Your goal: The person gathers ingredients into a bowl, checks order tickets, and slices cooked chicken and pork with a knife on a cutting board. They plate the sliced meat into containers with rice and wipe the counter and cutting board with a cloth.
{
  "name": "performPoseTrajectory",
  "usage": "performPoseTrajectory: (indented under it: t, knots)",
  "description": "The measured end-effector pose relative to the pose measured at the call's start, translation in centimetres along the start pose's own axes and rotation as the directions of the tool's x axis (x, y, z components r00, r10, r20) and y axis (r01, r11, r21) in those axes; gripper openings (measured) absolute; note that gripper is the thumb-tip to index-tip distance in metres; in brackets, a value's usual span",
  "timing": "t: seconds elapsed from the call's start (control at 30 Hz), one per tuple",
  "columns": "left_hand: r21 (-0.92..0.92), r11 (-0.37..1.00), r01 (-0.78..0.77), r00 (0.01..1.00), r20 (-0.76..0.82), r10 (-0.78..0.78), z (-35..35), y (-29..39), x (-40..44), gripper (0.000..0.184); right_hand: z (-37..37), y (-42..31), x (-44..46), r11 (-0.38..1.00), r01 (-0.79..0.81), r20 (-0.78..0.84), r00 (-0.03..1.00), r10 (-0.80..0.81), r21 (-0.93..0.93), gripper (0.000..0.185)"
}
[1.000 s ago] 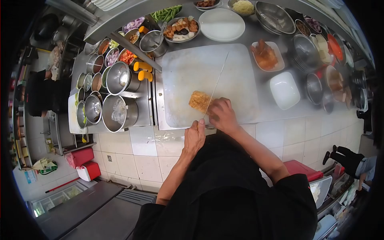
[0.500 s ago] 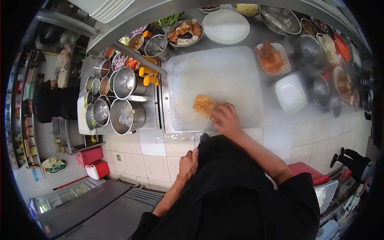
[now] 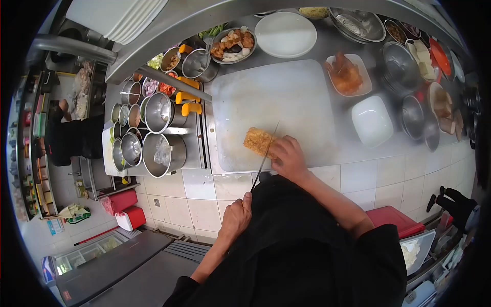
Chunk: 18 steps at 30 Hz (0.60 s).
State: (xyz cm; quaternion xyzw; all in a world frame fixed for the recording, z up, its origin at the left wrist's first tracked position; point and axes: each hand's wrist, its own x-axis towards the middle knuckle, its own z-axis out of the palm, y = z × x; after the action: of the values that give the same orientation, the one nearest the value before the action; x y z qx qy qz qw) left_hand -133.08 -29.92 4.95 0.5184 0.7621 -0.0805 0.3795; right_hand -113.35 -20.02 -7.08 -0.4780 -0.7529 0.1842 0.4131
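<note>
A golden-brown, crisp-looking block of fried food [image 3: 257, 141] lies near the front of the white cutting board [image 3: 286, 92]. My right hand [image 3: 289, 158] is closed over the block's right end, fingers bent and pressing on it. In my left hand [image 3: 237, 215] is the handle of a knife [image 3: 261, 168], its long thin blade slanting up and away across the block, just beside my right fingertips. Whether the edge has gone into the food cannot be made out. My left fingers wrap the handle and mostly hide it.
Metal bowls and pots [image 3: 163, 154] of ingredients crowd the left side, near yellow-handled tools [image 3: 192, 108]. Behind the board stands a white plate [image 3: 286, 35]. To the right are a dish of reddish-brown food [image 3: 349, 75] and a white square dish [image 3: 372, 121]. Another person [image 3: 76, 138] is at far left.
The view has shifted slightly. The knife's angle across the block differs a little, and both hands keep their hold.
</note>
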Motion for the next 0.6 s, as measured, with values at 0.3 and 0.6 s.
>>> performPoseTrajectory:
  t: [0.3,0.6]
  knots:
    - [-0.112,0.989,-0.098,0.994,-0.064,0.092,1.5,1.5,4.6,0.07,0.1,0.1,-0.1,1.0,-0.019,-0.005,1.0,0.019,0.023,0.046]
    - [-0.328,0.942,-0.063,0.978,-0.208,-0.007,-1.9,-3.6,3.6,0.068,0.0,-1.0,0.8,0.965,-0.241,0.163,0.961,0.222,0.105,0.096]
